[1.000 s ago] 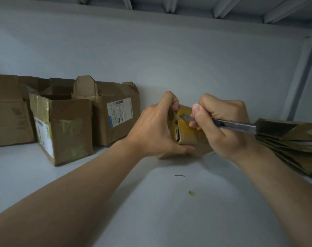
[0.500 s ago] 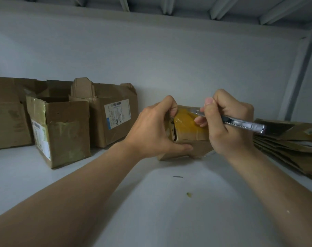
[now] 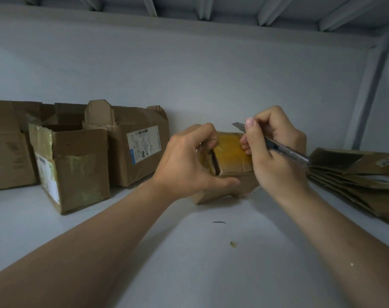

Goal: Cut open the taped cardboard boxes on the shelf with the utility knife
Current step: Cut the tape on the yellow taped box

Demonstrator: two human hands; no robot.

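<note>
A small cardboard box (image 3: 231,158) wrapped in yellowish tape stands on the white shelf (image 3: 189,252) in the middle. My left hand (image 3: 189,165) grips its left side, fingers over the top edge and thumb along the front. A dark slit shows on the box's left top edge. My right hand (image 3: 275,152) holds the metal utility knife (image 3: 284,150), thumb pressed near the blade. The blade tip points up and left, just above the box's far top edge and clear of the tape.
Three opened cardboard boxes stand at the left: one with tape patches (image 3: 71,165), one with a white label (image 3: 133,141), one at the edge (image 3: 7,147). Flattened cardboard (image 3: 355,178) is stacked at the right. Small scraps (image 3: 233,243) lie on the shelf in front.
My right hand has drawn the knife up and to the right, lifting the blade off the box's top. My left hand keeps its grip on the box.
</note>
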